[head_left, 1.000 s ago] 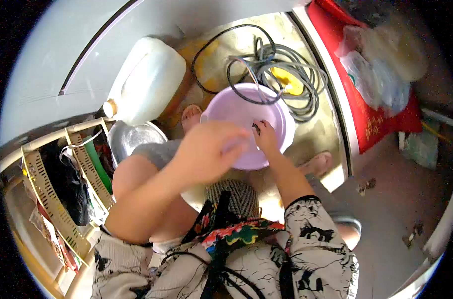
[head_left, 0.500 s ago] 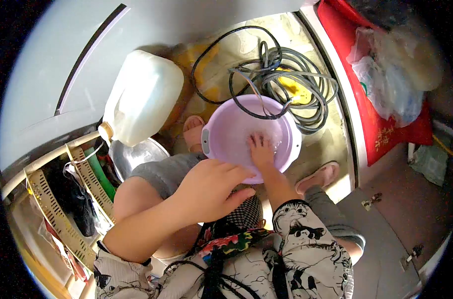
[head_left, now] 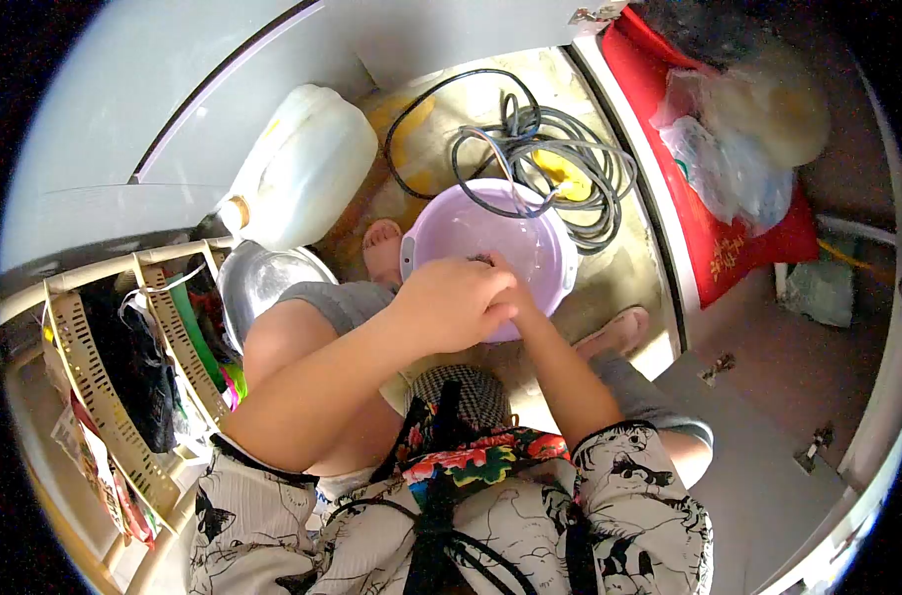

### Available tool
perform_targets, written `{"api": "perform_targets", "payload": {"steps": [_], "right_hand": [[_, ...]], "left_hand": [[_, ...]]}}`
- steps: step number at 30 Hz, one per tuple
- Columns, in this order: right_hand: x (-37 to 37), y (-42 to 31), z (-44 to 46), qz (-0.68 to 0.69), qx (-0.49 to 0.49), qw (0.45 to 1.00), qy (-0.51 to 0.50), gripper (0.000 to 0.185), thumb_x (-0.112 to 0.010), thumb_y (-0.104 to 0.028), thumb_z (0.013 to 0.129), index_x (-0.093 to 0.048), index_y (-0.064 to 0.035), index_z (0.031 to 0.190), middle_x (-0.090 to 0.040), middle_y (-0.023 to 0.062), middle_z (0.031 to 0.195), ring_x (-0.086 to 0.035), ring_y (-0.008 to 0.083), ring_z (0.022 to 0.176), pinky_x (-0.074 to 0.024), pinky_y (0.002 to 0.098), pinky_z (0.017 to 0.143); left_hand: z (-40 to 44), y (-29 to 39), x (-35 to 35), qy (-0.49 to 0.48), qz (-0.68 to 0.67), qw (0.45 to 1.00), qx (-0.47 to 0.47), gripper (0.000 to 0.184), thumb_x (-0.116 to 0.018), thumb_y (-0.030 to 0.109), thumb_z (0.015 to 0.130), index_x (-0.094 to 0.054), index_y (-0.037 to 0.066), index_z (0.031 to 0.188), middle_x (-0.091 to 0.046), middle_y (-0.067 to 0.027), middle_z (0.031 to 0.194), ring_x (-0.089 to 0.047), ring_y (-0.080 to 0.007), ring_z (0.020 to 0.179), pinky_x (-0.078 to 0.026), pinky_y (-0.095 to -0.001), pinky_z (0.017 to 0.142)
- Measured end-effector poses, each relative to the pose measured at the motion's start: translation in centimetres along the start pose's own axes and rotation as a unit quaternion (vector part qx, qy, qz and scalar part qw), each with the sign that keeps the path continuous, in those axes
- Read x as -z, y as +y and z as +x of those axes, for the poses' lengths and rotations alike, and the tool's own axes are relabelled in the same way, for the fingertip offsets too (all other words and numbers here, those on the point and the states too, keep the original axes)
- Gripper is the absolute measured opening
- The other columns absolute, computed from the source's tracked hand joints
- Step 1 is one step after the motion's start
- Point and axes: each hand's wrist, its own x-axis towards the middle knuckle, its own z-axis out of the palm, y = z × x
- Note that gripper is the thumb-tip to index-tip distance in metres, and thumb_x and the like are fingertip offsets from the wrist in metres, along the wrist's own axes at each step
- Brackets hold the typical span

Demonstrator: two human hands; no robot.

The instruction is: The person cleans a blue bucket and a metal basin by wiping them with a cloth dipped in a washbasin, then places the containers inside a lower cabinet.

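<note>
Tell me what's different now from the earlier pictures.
The right hand, spread inside the lilac basin half a second ago, has drawn back toward the person; the left hand, then apart from it, has moved in to meet it over the near rim. Whether either has taken hold of anything is hidden. The basin, coiled cable and jug stayed put.

The left hand (head_left: 459, 299) and right hand (head_left: 514, 292) overlap over the near side of the purple basin (head_left: 431, 236). Black cable (head_left: 518, 129) lies beyond the basin; a white jug (head_left: 307, 169), left of it.
</note>
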Motion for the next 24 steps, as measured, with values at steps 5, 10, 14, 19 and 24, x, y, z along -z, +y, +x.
{"api": "perform_targets", "payload": {"steps": [5, 10, 14, 19, 24], "right_hand": [[-4.6, 11.0, -0.3, -0.144, -0.006, 0.989, -0.016, 0.037, -0.055, -0.027, 0.083, -0.051, -0.0078, 0.115, -0.06, 0.0185, 0.108, -0.054, 0.0381, 0.102, -0.0441, 0.0438, 0.083], [-2.1, 6.5, -5.8, -0.256, -0.091, 0.962, 0.013, 0.033, -0.052, -0.031, 0.085, -0.052, -0.008, 0.109, -0.06, 0.0202, 0.1, -0.057, 0.0371, 0.092, -0.0443, 0.0458, 0.078], [-0.4, 6.0, -6.0, -0.282, -0.034, 0.955, 0.084, 0.031, -0.062, -0.033, 0.078, -0.063, -0.0069, 0.093, -0.058, 0.0199, 0.106, -0.051, 0.0363, 0.105, -0.0383, 0.0473, 0.091], [-2.2, 7.5, -6.6, -0.229, -0.11, 0.874, 0.414, 0.033, -0.064, -0.029, 0.076, -0.064, -0.0042, 0.097, -0.032, 0.02, 0.136, -0.027, 0.0448, 0.123, -0.0293, 0.0452, 0.101], [-2.8, 13.4, -5.3, -0.048, -0.184, 0.909, 0.372, 0.038, -0.061, -0.032, 0.079, -0.061, 0.0, 0.1, -0.049, 0.0254, 0.12, -0.043, 0.0445, 0.111, -0.0369, 0.0433, 0.095]], "left_hand": [[-0.2, -0.2, -0.6, -0.039, 0.009, 0.999, -0.019, 0.031, -0.056, 0.035, 0.082, -0.059, 0.01, 0.101, -0.064, -0.0139, 0.085, -0.062, -0.0333, 0.078, -0.048, -0.043, 0.067], [-0.4, 0.1, 0.4, -0.011, 0.038, 0.999, -0.004, 0.033, -0.057, 0.037, 0.082, -0.059, 0.012, 0.103, -0.065, -0.0135, 0.084, -0.062, -0.032, 0.078, -0.049, -0.0419, 0.067], [-0.1, -0.1, 0.2, -0.006, 0.041, 0.999, -0.007, 0.033, -0.058, 0.035, 0.082, -0.06, 0.01, 0.102, -0.065, -0.0134, 0.086, -0.062, -0.0315, 0.08, -0.049, -0.0412, 0.069], [0.2, -0.2, -0.1, -0.015, 0.033, 0.999, 0.004, 0.032, -0.058, 0.034, 0.082, -0.06, 0.008, 0.101, -0.065, -0.0138, 0.089, -0.062, -0.0309, 0.083, -0.049, -0.0402, 0.072], [0.3, -0.7, -0.4, -0.024, 0.057, 0.998, 0.017, 0.032, -0.057, 0.033, 0.082, -0.059, 0.007, 0.101, -0.065, -0.0137, 0.092, -0.062, -0.0301, 0.085, -0.049, -0.0395, 0.073]]}}
